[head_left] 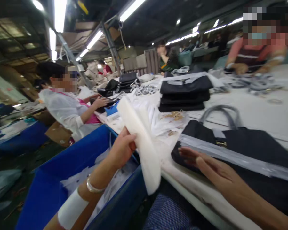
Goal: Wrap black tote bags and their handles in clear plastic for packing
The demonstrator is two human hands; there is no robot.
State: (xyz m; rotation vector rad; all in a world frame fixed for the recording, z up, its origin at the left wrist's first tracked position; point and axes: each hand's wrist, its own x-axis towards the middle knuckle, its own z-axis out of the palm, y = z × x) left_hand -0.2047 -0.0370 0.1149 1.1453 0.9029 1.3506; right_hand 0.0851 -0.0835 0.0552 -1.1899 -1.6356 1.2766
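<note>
- Head view: the left hand (123, 147) pinches a long white padding sheet (148, 156) at its side, apparently so both ends hang free, beyond the worktable (256, 110)'s near edge.
- The right hand (216, 167) is open over a black handbag (196, 132); contact unclear. The bag lies flat along that edge, probably for easy reach.
- Left of the edge, a blue bin (73, 156) holds crumpled whitish sheeting (78, 180).
</note>
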